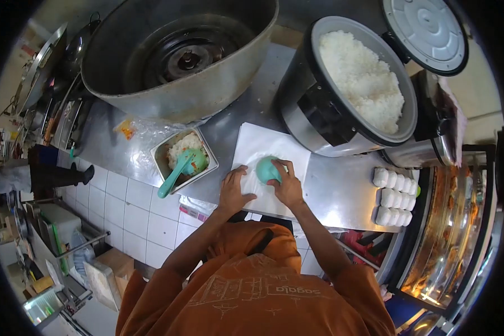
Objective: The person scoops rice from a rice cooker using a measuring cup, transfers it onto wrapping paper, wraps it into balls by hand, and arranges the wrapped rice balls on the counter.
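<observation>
A stack of white paper sheets lies on the steel counter in front of me. On it is a small mint-green bowl, which looks turned upside down. My right hand grips the bowl from its right side, fingers curved over it. My left hand rests on the left part of the paper, thumb and fingers apart, holding nothing. Anything under the bowl is hidden. Left of the paper, a square metal container holds white rice and a mint-green rice scoop, its handle over the rim.
A large rice cooker full of rice stands at the right rear, its lid raised. A big metal pot fills the left rear. Wrapped white packets sit at the right end beside a glass display case. Another person stands far left.
</observation>
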